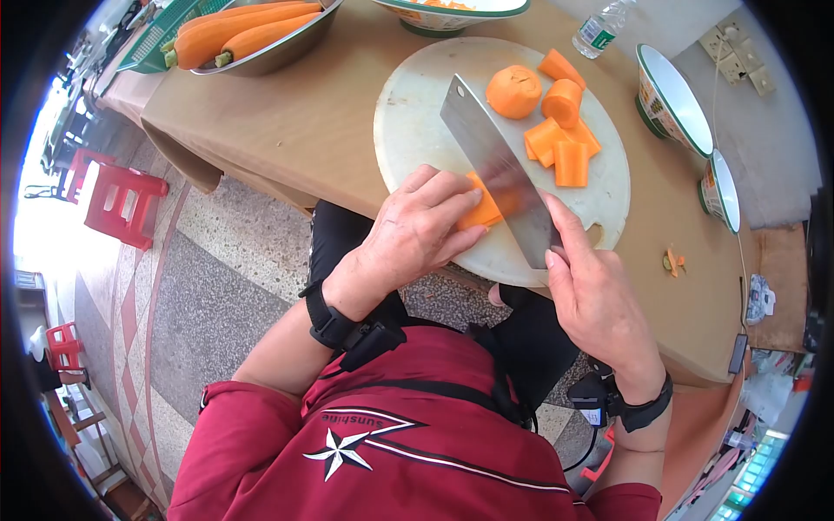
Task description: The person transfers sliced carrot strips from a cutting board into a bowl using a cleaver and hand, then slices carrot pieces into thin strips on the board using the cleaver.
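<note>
My right hand [591, 295] is closed round the handle end of a wide cleaver [495, 169]. Its blade stands on edge over a round white cutting board [408, 104], against a piece of carrot [480, 207]. The fingers of my left hand [417, 221] are bent and press that piece onto the board, just left of the blade. Several cut carrot chunks [571, 163] lie on the board beyond the cleaver, along with a thick rounded carrot end [513, 92].
At the back left, a metal bowl [300, 39] of whole carrots stands by a green basket [165, 39]. Another bowl [434, 19] sits behind the board. A bottle [599, 30], two bowls [673, 100] and peel scraps [673, 262] are on the right. Red stools [126, 204] stand on the floor.
</note>
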